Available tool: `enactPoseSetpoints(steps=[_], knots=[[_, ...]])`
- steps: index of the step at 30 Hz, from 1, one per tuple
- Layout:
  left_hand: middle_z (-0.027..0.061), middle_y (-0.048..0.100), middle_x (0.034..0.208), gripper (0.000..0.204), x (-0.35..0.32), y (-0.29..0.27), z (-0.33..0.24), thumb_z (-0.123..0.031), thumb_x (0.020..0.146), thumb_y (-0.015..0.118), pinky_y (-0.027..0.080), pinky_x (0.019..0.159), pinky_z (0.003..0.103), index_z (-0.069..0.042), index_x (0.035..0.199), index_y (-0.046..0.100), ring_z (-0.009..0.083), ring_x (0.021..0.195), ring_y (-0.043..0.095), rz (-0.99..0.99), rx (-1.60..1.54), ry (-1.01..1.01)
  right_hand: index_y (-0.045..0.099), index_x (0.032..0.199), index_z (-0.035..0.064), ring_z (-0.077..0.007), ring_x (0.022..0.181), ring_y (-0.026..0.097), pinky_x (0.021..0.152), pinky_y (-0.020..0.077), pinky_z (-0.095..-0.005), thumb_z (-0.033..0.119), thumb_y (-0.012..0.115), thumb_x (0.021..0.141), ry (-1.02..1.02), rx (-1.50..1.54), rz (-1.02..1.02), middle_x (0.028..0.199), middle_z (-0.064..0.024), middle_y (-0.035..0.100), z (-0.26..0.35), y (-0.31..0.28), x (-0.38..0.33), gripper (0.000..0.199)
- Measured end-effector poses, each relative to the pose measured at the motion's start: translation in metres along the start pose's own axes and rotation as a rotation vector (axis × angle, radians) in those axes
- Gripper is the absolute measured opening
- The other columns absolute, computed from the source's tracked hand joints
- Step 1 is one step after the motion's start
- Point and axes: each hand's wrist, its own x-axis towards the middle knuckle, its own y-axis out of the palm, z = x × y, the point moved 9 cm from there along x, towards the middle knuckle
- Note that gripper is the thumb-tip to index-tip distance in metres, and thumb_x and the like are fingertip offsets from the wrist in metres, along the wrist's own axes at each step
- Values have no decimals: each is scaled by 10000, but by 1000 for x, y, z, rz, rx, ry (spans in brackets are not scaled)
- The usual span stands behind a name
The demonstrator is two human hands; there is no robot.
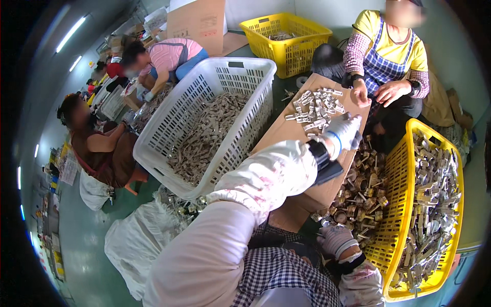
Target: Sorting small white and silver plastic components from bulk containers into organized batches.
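My left hand (pixel 341 134), in a pale glove with a blue band at the wrist, reaches across the cardboard sheet (pixel 286 128). Its fingers look apart, and I see nothing held in them. Just beyond it, small flat silver metal pieces (pixel 317 108) lie scattered on the cardboard. My right hand (pixel 337 241), in a striped glove, is low beside a heap of brass-coloured metal parts with round heads and stems (pixel 358 187). Its fingers are curled at the heap's near edge; what they hold, if anything, is hidden.
A yellow basket (pixel 409 204) full of metal parts stands at the right. A white basket (pixel 204 69) of flat pieces stands left of the cardboard, another yellow basket (pixel 286 23) behind. A co-worker (pixel 394 61) sits across, hands near the cardboard. White sacking (pixel 138 235) lies left.
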Motion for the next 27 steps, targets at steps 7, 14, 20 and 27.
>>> enactPoseSetpoints(steps=[7,14,20,27], knots=[[114,630,676,336,-172,-12,30,-389,955,471,474,437,264,-57,975,521,178,471,598,237,119,97,628,1012,104,-318,959,624,841,476,-455,395,507,881,-6,-27,-40,1007,-150,651,5,9,-3,342],[43,591,787,462,-230,-82,147,-483,965,398,483,662,293,-51,1029,547,142,711,545,335,779,-275,690,916,103,-336,897,640,787,512,-447,386,601,789,12,-48,-49,906,-158,673,2,26,-15,323],[112,612,844,385,-208,-90,205,-347,892,580,551,646,361,-3,1057,531,239,743,650,193,210,-662,683,997,66,-330,962,641,820,517,-412,232,523,818,117,-8,65,1004,-169,671,-4,24,-19,292],[119,655,846,296,-159,-90,257,-132,834,621,534,622,370,33,1072,562,211,747,651,487,511,-448,681,981,66,-324,929,649,793,522,-419,245,509,835,126,-19,66,974,-163,678,-15,36,-22,287]])
